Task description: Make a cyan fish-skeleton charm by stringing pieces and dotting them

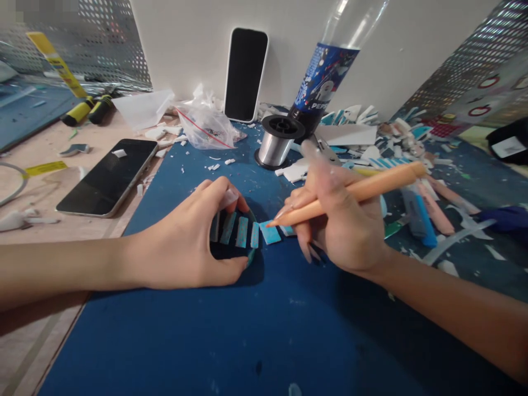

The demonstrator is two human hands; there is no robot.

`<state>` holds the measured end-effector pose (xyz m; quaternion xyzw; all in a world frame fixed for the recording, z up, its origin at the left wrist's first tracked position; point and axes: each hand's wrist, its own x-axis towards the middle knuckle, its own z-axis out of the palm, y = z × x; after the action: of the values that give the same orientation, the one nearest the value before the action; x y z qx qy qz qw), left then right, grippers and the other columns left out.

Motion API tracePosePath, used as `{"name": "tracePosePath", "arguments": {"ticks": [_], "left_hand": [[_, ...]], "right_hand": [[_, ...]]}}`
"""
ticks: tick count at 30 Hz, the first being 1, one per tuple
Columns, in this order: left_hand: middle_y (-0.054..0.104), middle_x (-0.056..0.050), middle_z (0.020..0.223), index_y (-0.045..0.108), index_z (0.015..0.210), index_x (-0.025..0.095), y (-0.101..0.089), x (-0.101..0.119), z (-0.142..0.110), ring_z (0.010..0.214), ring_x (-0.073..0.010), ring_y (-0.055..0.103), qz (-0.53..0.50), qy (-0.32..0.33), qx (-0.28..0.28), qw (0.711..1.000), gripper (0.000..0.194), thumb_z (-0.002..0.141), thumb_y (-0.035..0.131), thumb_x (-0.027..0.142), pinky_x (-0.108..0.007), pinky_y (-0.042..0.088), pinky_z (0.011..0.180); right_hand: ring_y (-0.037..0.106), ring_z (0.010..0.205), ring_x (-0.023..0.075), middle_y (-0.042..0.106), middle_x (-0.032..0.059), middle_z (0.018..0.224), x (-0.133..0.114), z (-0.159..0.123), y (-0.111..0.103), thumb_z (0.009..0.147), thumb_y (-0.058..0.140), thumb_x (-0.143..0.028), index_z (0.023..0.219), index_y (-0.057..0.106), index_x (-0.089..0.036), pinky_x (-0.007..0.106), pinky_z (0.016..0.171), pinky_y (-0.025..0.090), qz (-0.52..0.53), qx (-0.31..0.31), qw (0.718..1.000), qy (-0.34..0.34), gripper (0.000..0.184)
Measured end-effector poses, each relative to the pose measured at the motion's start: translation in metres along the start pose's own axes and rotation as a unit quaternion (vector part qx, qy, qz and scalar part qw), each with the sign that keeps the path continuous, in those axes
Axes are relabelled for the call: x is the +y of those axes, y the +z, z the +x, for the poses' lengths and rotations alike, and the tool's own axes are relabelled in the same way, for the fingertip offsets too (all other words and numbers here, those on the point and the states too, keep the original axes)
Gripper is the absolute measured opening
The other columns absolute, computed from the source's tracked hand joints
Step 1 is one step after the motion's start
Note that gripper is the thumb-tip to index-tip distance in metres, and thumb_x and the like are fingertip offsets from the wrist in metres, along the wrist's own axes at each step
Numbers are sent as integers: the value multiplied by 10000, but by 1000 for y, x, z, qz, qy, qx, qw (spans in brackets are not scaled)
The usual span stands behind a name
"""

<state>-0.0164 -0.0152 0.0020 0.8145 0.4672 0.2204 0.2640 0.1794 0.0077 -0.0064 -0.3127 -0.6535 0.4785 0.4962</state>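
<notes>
My left hand (193,242) curls around a row of small light-blue foam pieces (236,231) lying on the blue cutting mat (231,341); thumb and forefinger pinch the row at its ends. My right hand (338,220) grips an orange marker pen (355,192) like a pencil. Its tip touches another light-blue piece (270,233) just right of the row.
A wire spool (277,141) and a Pepsi bottle (325,71) stand behind the hands. One phone (245,74) leans on the wall; another phone (109,176) lies at left. A plastic bag (204,126), foam scraps (371,143) and markers (424,214) litter the right side.
</notes>
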Motion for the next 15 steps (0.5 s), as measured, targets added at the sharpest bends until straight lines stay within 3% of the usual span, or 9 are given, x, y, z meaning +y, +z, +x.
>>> {"name": "tracePosePath", "arguments": {"ticks": [5,10,15], "left_hand": [[462,-45,956,357,915,198,0,0,-2,826,-182,438,30,22,-3,999,406,634,617,334,-337,402,725],[470,-74,1041,305,881,211,3,-2,-3,939,-232,452,55,55,35,996,459,630,654,370,-387,413,787],[550,-84,1038,296,837,216,6,2,-1,993,-272,424,107,99,68,987,456,646,683,365,-454,400,815]], "right_hand": [[433,277,78,489,-67,468,-10,10,-1,854,531,-447,1008,606,-221,239,278,325,48,56,997,1,284],[440,299,81,459,-60,463,-20,13,-2,862,520,-434,855,631,-238,241,298,337,19,67,997,-21,225],[432,267,75,532,-40,451,-8,9,-5,831,540,-495,675,609,-205,240,273,315,-21,72,997,-18,337]]}}
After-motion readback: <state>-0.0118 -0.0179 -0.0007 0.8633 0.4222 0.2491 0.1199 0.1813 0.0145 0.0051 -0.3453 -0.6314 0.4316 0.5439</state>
